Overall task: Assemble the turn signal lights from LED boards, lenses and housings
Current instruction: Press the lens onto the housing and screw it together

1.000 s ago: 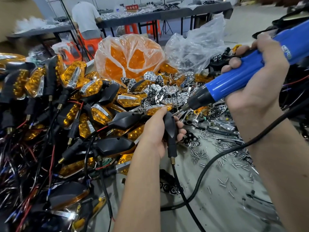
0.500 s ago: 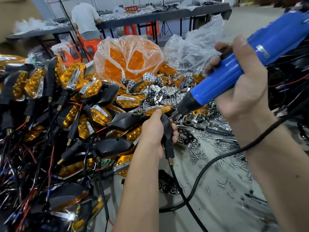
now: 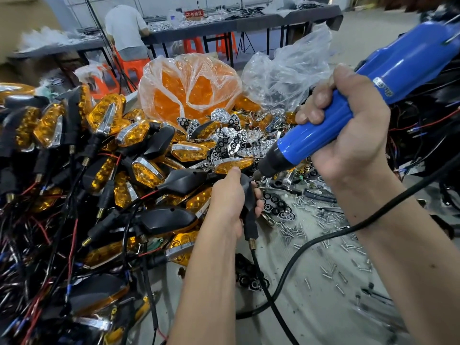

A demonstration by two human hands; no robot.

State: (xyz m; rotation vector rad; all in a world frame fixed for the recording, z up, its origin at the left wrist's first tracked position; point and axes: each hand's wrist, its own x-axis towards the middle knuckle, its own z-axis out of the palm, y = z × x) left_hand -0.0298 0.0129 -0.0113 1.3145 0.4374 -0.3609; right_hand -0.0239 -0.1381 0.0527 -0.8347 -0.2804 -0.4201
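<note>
My left hand (image 3: 230, 197) grips a black turn signal housing (image 3: 249, 207) by its stalk, the amber lens side (image 3: 232, 165) facing away and a black wire hanging from its brass end. My right hand (image 3: 348, 128) grips a blue electric screwdriver (image 3: 353, 108) tilted down to the left. Its black tip (image 3: 257, 174) touches the back of the housing just above my left fingers. Loose silver screws (image 3: 323, 220) lie scattered on the table to the right.
A big heap of finished amber-and-black turn signals (image 3: 104, 170) with tangled wires fills the left. A plastic bag of amber lenses (image 3: 189, 88) and chrome reflector boards (image 3: 236, 140) sit behind. The screwdriver's black cord (image 3: 323, 240) loops across the table. A person (image 3: 125, 31) sits at a far bench.
My right hand has swung the screwdriver steeper and brought its tip down and left onto the housing. My left hand has kept the housing nearly in place.
</note>
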